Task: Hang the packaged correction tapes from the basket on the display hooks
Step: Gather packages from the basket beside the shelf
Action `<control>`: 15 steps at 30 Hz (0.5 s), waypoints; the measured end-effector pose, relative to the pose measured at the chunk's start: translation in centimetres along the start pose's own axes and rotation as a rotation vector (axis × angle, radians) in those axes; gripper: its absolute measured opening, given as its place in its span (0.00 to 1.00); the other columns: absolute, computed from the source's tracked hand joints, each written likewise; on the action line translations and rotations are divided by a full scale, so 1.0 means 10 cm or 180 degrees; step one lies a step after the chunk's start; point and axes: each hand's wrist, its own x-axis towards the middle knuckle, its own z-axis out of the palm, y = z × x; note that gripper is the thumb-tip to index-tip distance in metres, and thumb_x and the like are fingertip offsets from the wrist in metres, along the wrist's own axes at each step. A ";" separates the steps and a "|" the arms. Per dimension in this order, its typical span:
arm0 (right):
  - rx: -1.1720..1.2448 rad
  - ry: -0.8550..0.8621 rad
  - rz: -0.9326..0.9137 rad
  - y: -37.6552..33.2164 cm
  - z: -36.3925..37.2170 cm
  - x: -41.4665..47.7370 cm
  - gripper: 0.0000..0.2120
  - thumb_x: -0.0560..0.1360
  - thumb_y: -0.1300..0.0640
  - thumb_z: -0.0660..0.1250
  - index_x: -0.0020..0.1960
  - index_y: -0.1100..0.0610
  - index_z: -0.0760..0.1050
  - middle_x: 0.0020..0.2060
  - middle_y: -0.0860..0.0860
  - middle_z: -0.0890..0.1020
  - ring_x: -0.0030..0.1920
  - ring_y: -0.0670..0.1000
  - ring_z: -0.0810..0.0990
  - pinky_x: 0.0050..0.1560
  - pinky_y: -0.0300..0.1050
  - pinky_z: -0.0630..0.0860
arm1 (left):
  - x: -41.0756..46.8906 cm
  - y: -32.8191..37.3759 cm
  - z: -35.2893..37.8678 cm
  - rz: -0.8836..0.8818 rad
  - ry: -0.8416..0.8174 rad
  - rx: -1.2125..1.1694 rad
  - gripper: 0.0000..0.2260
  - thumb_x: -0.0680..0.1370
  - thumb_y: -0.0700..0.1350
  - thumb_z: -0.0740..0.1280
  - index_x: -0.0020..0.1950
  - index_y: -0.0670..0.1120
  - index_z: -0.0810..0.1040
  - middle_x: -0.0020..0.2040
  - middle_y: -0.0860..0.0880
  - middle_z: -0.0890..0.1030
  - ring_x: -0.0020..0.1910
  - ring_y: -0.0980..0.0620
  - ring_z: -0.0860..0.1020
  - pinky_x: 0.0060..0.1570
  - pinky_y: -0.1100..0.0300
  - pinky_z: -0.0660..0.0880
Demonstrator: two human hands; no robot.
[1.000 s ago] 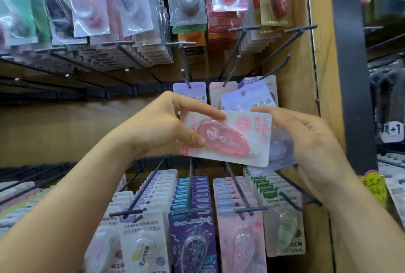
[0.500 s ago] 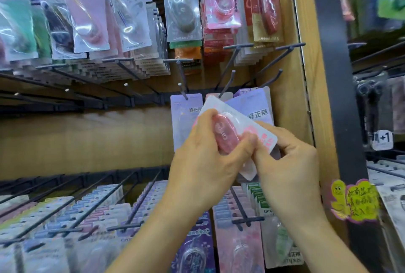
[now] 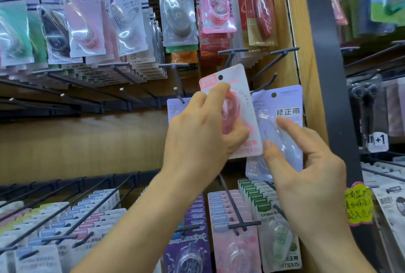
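Pale wooden display panel (image 3: 76,145), left hand (image 3: 197,141) gripping an upright pink-and-white carded correction tape pack (image 3: 236,88) (punched hole at the top), right hand (image 3: 306,174) pinching a lavender carded correction tape pack (image 3: 282,106) just beside it, both raised before the dark metal hooks (image 3: 263,85)

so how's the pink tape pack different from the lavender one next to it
The pink pack is gripped by the left hand; the lavender pack is pinched by the right hand. The pink pack leans left and sits higher; the lavender pack is nearly upright, lower. Both are blister cards with a round hole at the top.
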 end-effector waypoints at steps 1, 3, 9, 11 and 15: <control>-0.0061 -0.0007 -0.0012 0.02 0.00 0.00 0.22 0.73 0.52 0.72 0.66 0.53 0.78 0.55 0.38 0.79 0.56 0.30 0.75 0.55 0.22 0.69 | 0.04 -0.02 0.02 0.0077 -0.0005 0.0166 0.26 0.73 0.56 0.69 0.70 0.51 0.72 0.51 0.49 0.78 0.42 0.45 0.77 0.38 0.55 0.70; -0.0148 -0.0055 -0.0042 0.04 -0.01 0.02 0.22 0.75 0.56 0.73 0.67 0.53 0.76 0.55 0.41 0.79 0.56 0.28 0.74 0.54 0.20 0.67 | 0.09 -0.05 0.06 0.0239 -0.0006 0.0415 0.24 0.74 0.55 0.69 0.68 0.47 0.74 0.48 0.47 0.78 0.38 0.42 0.78 0.35 0.56 0.70; -0.0095 -0.0204 0.0070 0.02 -0.02 0.09 0.26 0.70 0.52 0.76 0.67 0.52 0.76 0.54 0.37 0.78 0.54 0.25 0.73 0.51 0.18 0.66 | 0.16 0.00 0.06 0.0780 0.0192 0.0951 0.21 0.68 0.51 0.70 0.58 0.42 0.81 0.40 0.44 0.79 0.29 0.41 0.78 0.24 0.55 0.75; -0.0034 -0.0302 0.0133 0.01 -0.01 0.10 0.27 0.69 0.50 0.76 0.67 0.51 0.76 0.54 0.34 0.77 0.53 0.26 0.73 0.49 0.19 0.68 | 0.19 0.01 0.06 0.0817 0.0106 0.1058 0.19 0.68 0.52 0.69 0.54 0.42 0.82 0.39 0.44 0.80 0.28 0.41 0.78 0.24 0.56 0.74; 0.0031 -0.0371 0.0253 0.02 0.01 0.13 0.31 0.65 0.44 0.73 0.67 0.49 0.76 0.53 0.32 0.76 0.56 0.29 0.74 0.46 0.19 0.70 | 0.27 0.03 0.06 0.0582 -0.0402 0.1117 0.19 0.76 0.55 0.66 0.62 0.47 0.78 0.51 0.45 0.81 0.41 0.42 0.81 0.37 0.54 0.76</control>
